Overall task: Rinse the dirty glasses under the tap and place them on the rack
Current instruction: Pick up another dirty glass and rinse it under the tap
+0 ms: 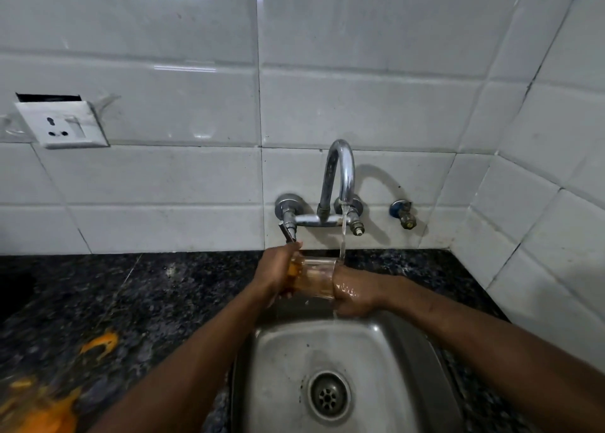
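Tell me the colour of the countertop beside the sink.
The countertop is black with grey and white speckles; the head view shows it.

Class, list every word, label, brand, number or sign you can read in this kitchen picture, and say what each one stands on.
There is no readable text anywhere in this picture.
white wall socket plate: no lettering shows.
chrome wall tap: no brand mark shows.
clear drinking glass: no print shows.
steel sink: no stamp shows.

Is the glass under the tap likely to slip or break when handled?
Probably slippery: water runs over the glass and the right hand. Likely rigid but fragile, since it looks like clear glass above a steel sink. Lying sideways, it may roll.
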Demonstrator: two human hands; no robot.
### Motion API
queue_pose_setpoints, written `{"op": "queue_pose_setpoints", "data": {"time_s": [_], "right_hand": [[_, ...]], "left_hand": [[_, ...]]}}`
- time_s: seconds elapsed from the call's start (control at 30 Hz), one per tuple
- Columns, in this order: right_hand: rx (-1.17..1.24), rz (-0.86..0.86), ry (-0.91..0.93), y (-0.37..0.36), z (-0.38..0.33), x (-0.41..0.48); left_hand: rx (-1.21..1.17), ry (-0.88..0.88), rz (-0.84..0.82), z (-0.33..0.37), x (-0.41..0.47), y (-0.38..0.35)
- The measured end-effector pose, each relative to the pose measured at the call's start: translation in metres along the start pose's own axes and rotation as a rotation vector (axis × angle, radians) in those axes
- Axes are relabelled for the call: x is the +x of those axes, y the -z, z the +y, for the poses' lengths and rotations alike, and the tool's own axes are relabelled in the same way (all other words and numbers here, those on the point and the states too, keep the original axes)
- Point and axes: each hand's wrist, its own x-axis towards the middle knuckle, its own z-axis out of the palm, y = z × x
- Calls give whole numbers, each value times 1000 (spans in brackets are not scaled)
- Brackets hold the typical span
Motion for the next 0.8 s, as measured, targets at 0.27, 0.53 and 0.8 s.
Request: {"op": "queue_pose_setpoints", "data": {"time_s": [0.27,0.53,0.8], "right_hand": [[-152,-8,-4,-1,2,-4],[-60,-7,14,3,-3,-4],[55,101,146,6,-13,-3]], "left_hand": [[209,115,-7,6,2,1],[119,-79,65,4,2,-1],[70,-335,77,4,-7,-1]]}}
